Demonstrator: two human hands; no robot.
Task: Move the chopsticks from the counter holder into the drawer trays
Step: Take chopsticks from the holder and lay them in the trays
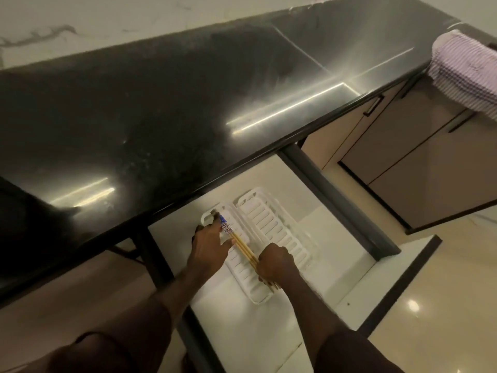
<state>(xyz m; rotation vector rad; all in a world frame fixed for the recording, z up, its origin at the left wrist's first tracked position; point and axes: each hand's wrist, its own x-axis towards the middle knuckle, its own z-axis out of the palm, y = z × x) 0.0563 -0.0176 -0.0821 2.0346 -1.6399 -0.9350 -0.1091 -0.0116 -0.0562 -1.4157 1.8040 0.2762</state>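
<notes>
An open drawer under the black counter holds two white slotted trays, a left tray and a right tray. A bundle of wooden chopsticks with blue-patterned tops lies along the left tray. My right hand grips the thin ends of the chopsticks near the tray's front. My left hand rests over the tray's left side, fingers straight and touching the patterned tops. No counter holder is in view.
The black counter overhangs the back of the drawer. A dark drawer rail runs along the right side. A striped cloth hangs over the counter's right end, above beige cabinet doors.
</notes>
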